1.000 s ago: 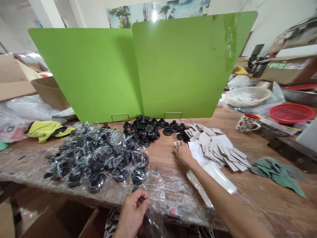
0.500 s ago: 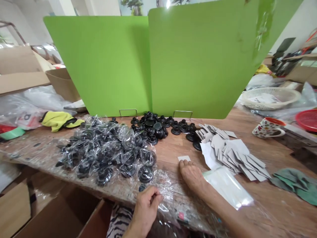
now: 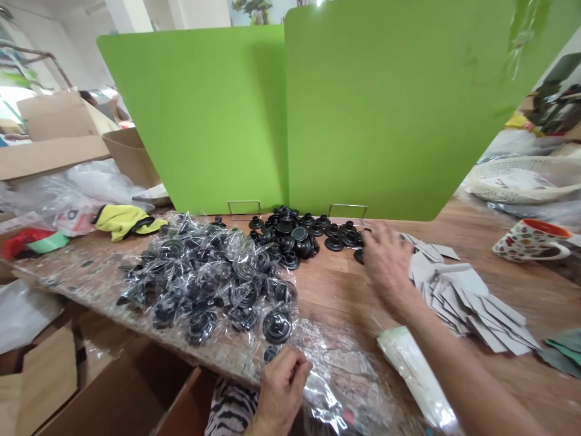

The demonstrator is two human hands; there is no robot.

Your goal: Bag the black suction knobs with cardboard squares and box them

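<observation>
My left hand [image 3: 285, 387], low at the table's front edge, is closed in a pinch on a clear plastic bag [image 3: 323, 396]. The bag's shiny film spreads to the right of the fingers. My right hand [image 3: 387, 257] is stretched forward over the table, a little blurred, fingers apart. It is beside black round rubber-like parts [image 3: 334, 242], flanged with a raised middle, and left of a pile of grey cards [image 3: 472, 303]. One black part [image 3: 359, 255] lies partly behind the fingertips. Left of centre is a heap of black parts wrapped in clear plastic [image 3: 195, 272].
Green boards [image 3: 363, 121] stand across the back on wire stands. A stack of clear bags [image 3: 415, 369] lies by my right forearm. A patterned mug [image 3: 521, 242], a white basket [image 3: 521, 188] and a green cloth [image 3: 565, 351] are at right, a yellow glove [image 3: 122, 221] at left.
My right hand has moved forward from the front of the table to the black parts. The small card it touched no longer shows there. My left hand keeps its pinch.
</observation>
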